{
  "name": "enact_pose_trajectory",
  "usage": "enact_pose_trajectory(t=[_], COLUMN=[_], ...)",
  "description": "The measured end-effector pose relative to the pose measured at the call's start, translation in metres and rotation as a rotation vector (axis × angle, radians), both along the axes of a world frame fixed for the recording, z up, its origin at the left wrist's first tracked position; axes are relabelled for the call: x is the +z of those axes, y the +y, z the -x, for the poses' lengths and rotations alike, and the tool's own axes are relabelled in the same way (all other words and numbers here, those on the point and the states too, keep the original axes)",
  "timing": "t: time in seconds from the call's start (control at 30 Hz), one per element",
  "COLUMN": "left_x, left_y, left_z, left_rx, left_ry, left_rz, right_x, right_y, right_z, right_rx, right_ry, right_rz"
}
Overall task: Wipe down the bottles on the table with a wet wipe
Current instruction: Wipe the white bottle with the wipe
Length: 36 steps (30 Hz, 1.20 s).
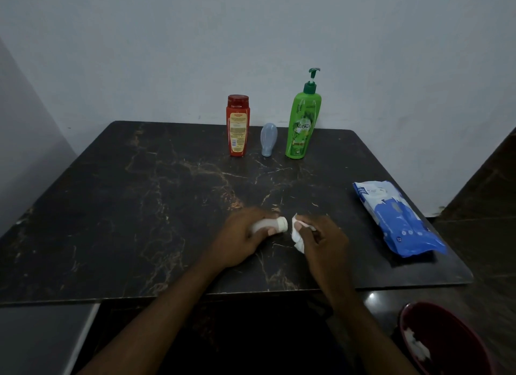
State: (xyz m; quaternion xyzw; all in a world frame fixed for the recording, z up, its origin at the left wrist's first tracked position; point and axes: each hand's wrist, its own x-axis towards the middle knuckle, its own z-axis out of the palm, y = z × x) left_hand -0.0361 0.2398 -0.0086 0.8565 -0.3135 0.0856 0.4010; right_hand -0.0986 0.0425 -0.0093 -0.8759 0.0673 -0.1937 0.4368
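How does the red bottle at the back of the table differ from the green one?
The green bottle is taller than the red bottle. The green bottle has a pump dispenser on top, while the red bottle has a broad, flat red cap. The green bottle shows a label reading Vatika, and the red bottle shows a yellow panel of small print. Both stand upright near the far edge of the table.

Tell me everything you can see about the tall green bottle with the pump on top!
The tall green plastic pump bottle stands upright near the far edge of the dark marbled table. Its glossy bright green body carries a leafy label reading Vatika in white; a darker green collar and pump head top it. It is rightmost in the row, beside the small pale blue bottle without touching it. Only the table touches it.
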Motion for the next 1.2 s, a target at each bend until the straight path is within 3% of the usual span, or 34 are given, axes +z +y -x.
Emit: enact_pose_trajectory(t=[0.1, 0.23, 0.33, 0.47, 0.57, 0.83, 1.03, 1.13, 1.2], left_x=[-0.003, -0.002, -0.002, -0.001, 0.001, -0.001, -0.001, 0.0, 0.001], left_y=[0.0, -0.003, -0.002, -0.002, -0.001, -0.002, -0.002, -0.003, -0.002], left_z=[-0.003, -0.003, 0.0, 0.002, 0.003, 0.002, 0.007, 0.008, 0.01], left_rx=[-0.001, 0.039, 0.025, 0.0, 0.01, 0.028, -0.044, -0.054, -0.019], left_ry=[0.007, 0.017, -0.002, -0.019, 0.007, -0.002, -0.125, -0.159, -0.155], left_rz=[-0.081, -0.163, -0.18, -0.197, -0.166, -0.152, -0.222, -0.222, -0.197], right_x=[0.002, 0.004, 0.009, 0.039, 0.038, 0.004, 0.03, 0.054, 0.056], right_y=[-0.004, 0.008, 0.01, 0.005, 0.008, 0.02, 0.013, 0.009, 0.011], right_z=[0.004, -0.001, -0.013, -0.036, -0.032, -0.001, -0.022, -0.033, -0.031], right_rx=[0.004, 0.173, 0.24, 0.336, 0.354, 0.119, 0.216, 0.365, 0.387], right_ry=[-0.073, -0.156, -0.074, 0.07, 0.048, -0.116, 0.03, 0.123, 0.1], right_rz=[0.054, 0.325, 0.564, 0.701, 0.713, 0.452, 0.605, 0.632, 0.683])
